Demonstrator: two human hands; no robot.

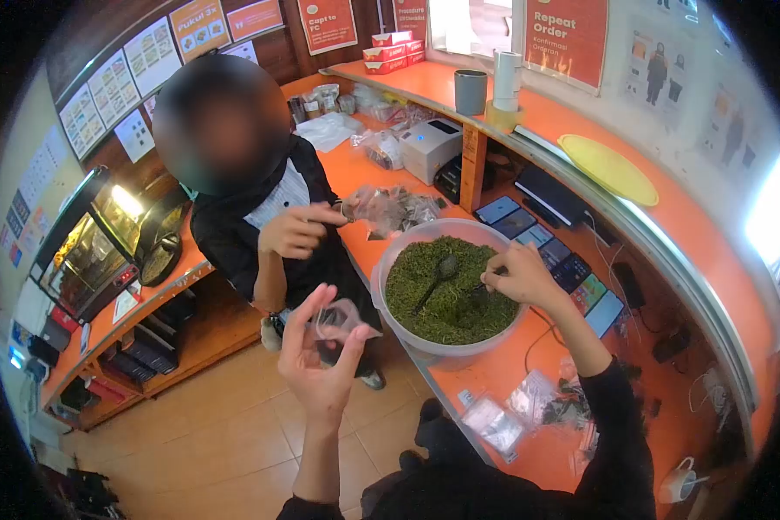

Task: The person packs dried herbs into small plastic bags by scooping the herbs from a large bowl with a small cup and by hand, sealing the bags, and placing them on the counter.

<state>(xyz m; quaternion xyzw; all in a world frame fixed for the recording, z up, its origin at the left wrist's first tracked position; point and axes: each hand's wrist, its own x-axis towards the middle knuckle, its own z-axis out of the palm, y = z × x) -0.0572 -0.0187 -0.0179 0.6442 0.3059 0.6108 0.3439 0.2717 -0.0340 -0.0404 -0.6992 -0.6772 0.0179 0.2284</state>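
Observation:
My left hand (325, 364) is raised left of the tub, thumb and fingers closed on a small clear plastic bag (336, 321) held spread between them. My right hand (527, 276) is over the right side of a whitish plastic tub (459, 349), pinching the dark handle of what looks like a spoon (497, 271); its far end is hidden in the greens. Finely chopped green herbs (442, 316) fill much of the tub, with a hollow near my right hand. A black spoon (436, 279) lies on top of them.
Across from me stands a co-worker, whose hand (302, 230) is near filled clear bags (399, 211). Flat plastic bags (494, 425) lie on the orange counter (446, 373). Several phones (572, 270) line the right, below a shelf with a grey cup (471, 92) and yellow lid (607, 165).

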